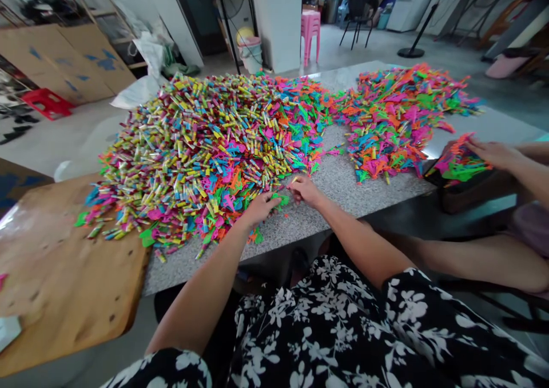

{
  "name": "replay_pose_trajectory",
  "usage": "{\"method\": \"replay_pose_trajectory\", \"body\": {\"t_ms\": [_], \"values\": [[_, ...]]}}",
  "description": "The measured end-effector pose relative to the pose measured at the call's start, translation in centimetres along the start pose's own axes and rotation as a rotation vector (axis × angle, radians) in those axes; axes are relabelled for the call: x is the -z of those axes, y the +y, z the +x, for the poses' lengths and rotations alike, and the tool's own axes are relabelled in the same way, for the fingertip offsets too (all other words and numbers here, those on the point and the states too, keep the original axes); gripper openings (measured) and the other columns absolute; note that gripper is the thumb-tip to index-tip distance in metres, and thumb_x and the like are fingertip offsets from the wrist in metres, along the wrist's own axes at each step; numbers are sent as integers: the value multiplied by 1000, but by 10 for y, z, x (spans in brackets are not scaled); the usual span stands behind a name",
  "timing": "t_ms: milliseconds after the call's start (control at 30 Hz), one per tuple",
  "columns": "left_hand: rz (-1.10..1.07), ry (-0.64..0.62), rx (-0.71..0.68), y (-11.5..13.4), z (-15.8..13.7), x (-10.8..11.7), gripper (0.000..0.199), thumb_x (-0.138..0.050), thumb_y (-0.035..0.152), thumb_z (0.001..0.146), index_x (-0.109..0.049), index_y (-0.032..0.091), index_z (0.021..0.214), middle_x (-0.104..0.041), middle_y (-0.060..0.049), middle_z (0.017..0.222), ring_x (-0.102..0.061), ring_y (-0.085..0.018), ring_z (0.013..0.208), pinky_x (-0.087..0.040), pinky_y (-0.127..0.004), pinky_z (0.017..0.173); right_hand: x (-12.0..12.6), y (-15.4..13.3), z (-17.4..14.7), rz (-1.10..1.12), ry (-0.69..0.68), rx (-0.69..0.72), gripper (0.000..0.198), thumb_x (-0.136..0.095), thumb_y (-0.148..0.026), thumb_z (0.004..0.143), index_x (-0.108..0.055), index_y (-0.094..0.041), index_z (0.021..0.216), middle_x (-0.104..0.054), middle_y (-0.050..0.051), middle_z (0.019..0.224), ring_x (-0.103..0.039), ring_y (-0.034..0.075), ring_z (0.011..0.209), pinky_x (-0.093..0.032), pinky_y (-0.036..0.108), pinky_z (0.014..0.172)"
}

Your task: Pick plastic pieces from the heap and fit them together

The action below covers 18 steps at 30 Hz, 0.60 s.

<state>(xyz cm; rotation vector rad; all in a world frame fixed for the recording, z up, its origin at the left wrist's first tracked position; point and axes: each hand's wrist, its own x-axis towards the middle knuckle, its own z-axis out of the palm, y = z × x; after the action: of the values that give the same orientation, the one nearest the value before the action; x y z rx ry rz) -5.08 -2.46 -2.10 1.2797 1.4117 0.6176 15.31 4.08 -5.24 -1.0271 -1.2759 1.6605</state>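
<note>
A large heap of small wrapped tubes (pixel 206 125), mostly yellow with red and blue, spreads over the speckled stone table (pixel 317 219), mixed with bright plastic pieces. My left hand (pixel 259 207) is at the heap's front edge, its thumb and fingers closed on a green plastic piece (pixel 283 201). Just to the right, my right hand (pixel 306 191) pinches a small yellowish tube (pixel 295 180) between thumb and fingers. Both hands are close together, low over the tabletop. The fine detail of the held things is blurred.
A second pile of pink, orange, green and blue plastic pieces (pixel 386 125) lies to the right. Another person's hand (pixel 493 152) rests on a handful of pieces at the far right. A wooden board (pixel 72 274) adjoins the table at left. Pink stools (pixel 310 31) stand behind.
</note>
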Motion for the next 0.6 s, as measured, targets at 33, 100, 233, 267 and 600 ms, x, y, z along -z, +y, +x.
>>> {"method": "replay_pose_trajectory", "body": {"t_ms": [33, 100, 233, 267, 600], "values": [[-12, -35, -10, 2, 1, 0, 34, -71, 51, 91, -67, 20, 103, -51, 6, 61, -45, -9, 47, -31, -21, 47, 0, -1, -6, 87, -20, 23, 21, -67, -34, 75, -49, -25, 84, -51, -10, 57, -39, 10, 40, -41, 23, 43], [-25, -118, -45, 6, 0, -1, 40, -73, 58, 88, -66, 20, 102, -50, 7, 63, -45, -9, 48, -29, -21, 47, -2, -3, -15, 166, -41, 59, 22, -66, -34, 74, -50, -26, 85, -53, -10, 59, -39, 10, 40, -40, 23, 41], [24, -208, -96, 19, -5, -3, 47, -74, 63, 86, -68, 20, 104, -48, 7, 65, -45, -8, 50, -30, -21, 48, -4, -5, -27, 121, -40, 88, 20, -70, -35, 74, -62, -23, 88, -61, -5, 65, -47, 11, 47, -41, 23, 43], [46, -211, -99, 21, -6, -3, 48, -74, 63, 86, -69, 19, 105, -48, 7, 65, -44, -8, 50, -30, -21, 48, -4, -4, -29, 119, -40, 93, 21, -70, -36, 75, -66, -22, 90, -63, -4, 67, -49, 11, 49, -41, 23, 44], [100, -218, -54, 34, -14, -1, 54, -78, 63, 82, -72, 18, 110, -53, 6, 66, -43, -9, 50, -32, -22, 48, 2, 1, -42, 171, -136, 74, 27, -81, -37, 77, -78, -21, 99, -58, -5, 64, -49, 11, 54, -45, 23, 49]]}}
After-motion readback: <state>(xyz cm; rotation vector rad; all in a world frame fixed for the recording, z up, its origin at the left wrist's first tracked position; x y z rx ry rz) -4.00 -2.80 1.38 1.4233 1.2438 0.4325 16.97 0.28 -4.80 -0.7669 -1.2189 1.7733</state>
